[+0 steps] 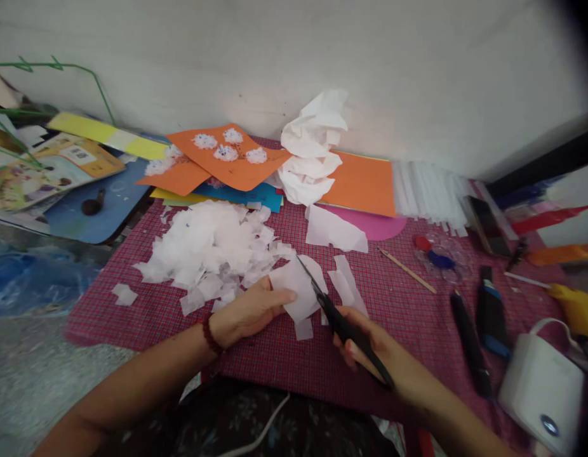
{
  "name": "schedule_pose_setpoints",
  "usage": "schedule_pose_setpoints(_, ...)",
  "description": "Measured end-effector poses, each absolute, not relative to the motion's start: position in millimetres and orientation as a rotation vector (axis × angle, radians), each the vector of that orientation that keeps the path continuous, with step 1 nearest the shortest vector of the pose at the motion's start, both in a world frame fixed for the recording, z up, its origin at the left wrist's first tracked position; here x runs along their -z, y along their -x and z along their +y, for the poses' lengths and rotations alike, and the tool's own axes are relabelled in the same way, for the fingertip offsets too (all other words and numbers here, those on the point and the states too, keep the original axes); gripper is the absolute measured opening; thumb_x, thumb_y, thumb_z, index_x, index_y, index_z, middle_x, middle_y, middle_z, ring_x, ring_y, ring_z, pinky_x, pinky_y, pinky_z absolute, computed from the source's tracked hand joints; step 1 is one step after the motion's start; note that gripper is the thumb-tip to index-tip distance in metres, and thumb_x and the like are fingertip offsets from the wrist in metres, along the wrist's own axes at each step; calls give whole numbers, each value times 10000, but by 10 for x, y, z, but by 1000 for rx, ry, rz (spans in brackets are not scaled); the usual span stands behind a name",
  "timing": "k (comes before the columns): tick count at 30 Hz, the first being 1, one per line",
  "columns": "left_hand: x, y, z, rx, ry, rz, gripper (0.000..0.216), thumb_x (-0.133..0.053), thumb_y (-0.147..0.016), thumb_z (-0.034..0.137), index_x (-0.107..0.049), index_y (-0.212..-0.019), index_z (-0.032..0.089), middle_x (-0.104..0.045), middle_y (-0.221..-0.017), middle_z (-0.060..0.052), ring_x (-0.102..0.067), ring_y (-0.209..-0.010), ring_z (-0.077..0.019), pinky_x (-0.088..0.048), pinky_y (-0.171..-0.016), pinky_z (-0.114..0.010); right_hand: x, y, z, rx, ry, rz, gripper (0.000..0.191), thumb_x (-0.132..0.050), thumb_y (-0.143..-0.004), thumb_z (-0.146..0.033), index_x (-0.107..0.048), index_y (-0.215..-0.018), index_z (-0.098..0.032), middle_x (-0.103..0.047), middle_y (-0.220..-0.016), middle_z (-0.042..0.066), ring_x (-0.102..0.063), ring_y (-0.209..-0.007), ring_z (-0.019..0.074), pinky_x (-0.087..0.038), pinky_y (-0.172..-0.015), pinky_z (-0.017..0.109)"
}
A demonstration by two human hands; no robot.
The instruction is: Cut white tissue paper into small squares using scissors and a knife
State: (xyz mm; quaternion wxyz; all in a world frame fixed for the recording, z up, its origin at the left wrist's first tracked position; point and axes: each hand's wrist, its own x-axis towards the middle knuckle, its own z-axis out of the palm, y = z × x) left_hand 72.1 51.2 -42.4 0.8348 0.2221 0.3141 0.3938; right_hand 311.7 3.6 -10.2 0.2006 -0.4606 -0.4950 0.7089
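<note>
Between thumb and fingers, my left hand (256, 304) pinches a sheet of thin white paper (301, 289) over the table's near middle. My right hand (365, 339) grips black-handled scissors (344, 327), their blades pointing up and left across the paper. A small white strip (303, 329) lies just below the held sheet. Beyond my left hand spreads a big heap of cut white paper pieces (213, 244). Right of the held sheet lie more white paper scraps (347, 285), and a larger white piece (336, 228) is farther back.
Orange cards (241, 168) with white puffs and crumpled white paper (313, 146) stand at the back. On the right are a wooden stick (408, 270), a box cutter (491, 314), a black pen-like tool (470, 343), a white device (541, 387) and a yellow glue gun (574, 308). Books (51, 168) lie left.
</note>
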Motion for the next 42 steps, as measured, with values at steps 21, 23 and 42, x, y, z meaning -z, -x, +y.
schedule_pose_setpoints(21, 227, -605, 626, -1012, -437, 826, 455, -850, -644, 138, -670, -1061, 163, -762, -994, -52, -732, -915, -189, -577, -831, -295, 19, -3327, -83, -2046, 1275, -1554, 779, -620, -859, -683, -474, -1476, -231, -604, -1139, 123, -597, -1079, 271, -486, -953, 427)
schedule_pose_setpoints(23, 244, -633, 602, -979, -498, 834, 512, -855, -612, 123, -661, -1084, 171, -756, -1035, -54, -722, -930, -182, -555, -845, -289, 21, -3304, -80, -2036, 1292, -1561, 788, -628, -855, -677, -470, -1478, -221, -603, -1127, 122, -594, -1070, 269, -484, -955, 425)
schedule_pose_setpoints(42, 312, -812, 451, -1071, -714, 1021, 554, -803, -691, 151, -570, -1190, 207, -716, -1220, -75, -680, -1094, -204, -503, -1003, -354, -10, -3086, -84, -1979, 1375, -1526, 699, -580, -855, -726, -561, -1334, -216, -583, -960, 70, -578, -844, 207, -520, -806, 362)
